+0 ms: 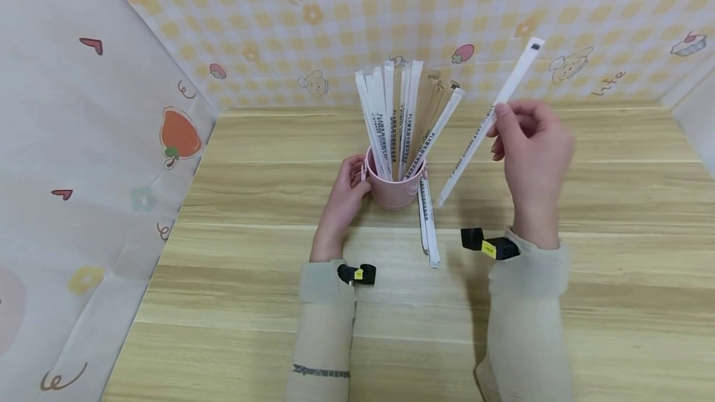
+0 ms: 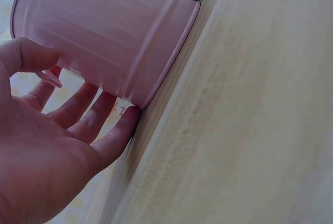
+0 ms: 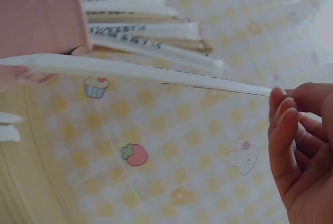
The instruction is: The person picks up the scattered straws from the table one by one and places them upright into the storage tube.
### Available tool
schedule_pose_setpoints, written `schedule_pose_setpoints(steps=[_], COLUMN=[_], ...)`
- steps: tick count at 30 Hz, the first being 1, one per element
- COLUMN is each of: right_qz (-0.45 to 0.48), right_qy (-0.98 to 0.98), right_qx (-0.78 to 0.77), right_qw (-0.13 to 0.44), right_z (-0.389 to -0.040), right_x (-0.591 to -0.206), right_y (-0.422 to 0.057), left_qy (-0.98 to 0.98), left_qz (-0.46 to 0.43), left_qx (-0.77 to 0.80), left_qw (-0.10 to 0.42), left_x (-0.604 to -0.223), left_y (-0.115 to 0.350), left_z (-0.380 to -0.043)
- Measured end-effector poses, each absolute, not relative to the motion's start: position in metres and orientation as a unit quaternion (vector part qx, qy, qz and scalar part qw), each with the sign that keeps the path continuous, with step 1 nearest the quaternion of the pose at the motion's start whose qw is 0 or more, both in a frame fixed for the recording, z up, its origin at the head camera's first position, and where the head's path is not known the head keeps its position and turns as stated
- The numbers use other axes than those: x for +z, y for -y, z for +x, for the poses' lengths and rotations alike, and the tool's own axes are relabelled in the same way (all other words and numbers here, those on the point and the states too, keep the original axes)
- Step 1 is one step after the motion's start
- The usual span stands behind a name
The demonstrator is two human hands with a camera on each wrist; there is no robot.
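Note:
A small pink bucket (image 1: 393, 195) stands upright on the wooden table, filled with paper-wrapped straws (image 1: 380, 120) in white and brown wrappers. My left hand (image 1: 342, 198) holds the bucket's left side, the thumb near its rim and handle; in the left wrist view the fingers (image 2: 86, 114) reach along its wall. To the right of the bucket, my right hand (image 1: 539, 147) pinches one white paper-wrapped straw (image 1: 516, 76) between thumb and fingers. That straw slants in the air, its lower end near the bucket. Printed text runs along the wrapper.
A few white wrapped straws (image 1: 429, 228) lie on the table (image 1: 251, 278) against the bucket's right side. Behind stands a yellow checked backdrop (image 1: 335, 30) with cartoon prints; a white printed sheet (image 1: 112, 110) borders the left.

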State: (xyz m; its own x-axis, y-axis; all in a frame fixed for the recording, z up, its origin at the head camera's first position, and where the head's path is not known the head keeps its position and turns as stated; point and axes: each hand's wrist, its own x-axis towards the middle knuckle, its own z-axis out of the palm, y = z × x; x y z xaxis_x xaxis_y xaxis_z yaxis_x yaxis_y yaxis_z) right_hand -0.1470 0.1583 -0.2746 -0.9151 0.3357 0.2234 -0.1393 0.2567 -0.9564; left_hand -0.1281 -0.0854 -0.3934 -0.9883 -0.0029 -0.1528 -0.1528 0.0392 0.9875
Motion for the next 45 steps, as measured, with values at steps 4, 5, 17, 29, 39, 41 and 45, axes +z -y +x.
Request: schedule_pose_setpoints(steps=[4, 5, 17, 29, 39, 41, 45], right_qz=[-0.039, -0.033, 0.034, 0.035, 0.051, 0.049, 0.046], right_qy=[0.702, 0.686, 0.570, 0.667, 0.770, 0.788, 0.816], right_qx=[0.661, 0.672, 0.720, 0.664, 0.581, 0.564, 0.536], right_qw=[0.261, 0.277, 0.393, 0.337, 0.260, 0.241, 0.212], right_z=[-0.136, -0.134, -0.127, -0.132, -0.139, -0.141, -0.152], right_x=[-0.260, -0.257, -0.247, -0.260, -0.276, -0.281, -0.301], right_y=[-0.156, -0.155, -0.148, -0.132, -0.113, -0.111, -0.112], left_qy=[-0.721, -0.721, -0.721, -0.720, -0.721, -0.722, -0.722], left_qz=[-0.056, -0.057, -0.058, -0.063, -0.065, -0.063, -0.057], left_qx=[0.688, 0.688, 0.688, 0.688, 0.686, 0.685, 0.687], left_qw=[0.055, 0.055, 0.057, 0.063, 0.072, 0.071, 0.061], left_x=[-0.393, -0.393, -0.394, -0.393, -0.370, -0.368, -0.382], left_y=[0.085, 0.085, 0.085, 0.086, 0.083, 0.082, 0.084], left_z=[-0.128, -0.128, -0.129, -0.129, -0.121, -0.121, -0.125])
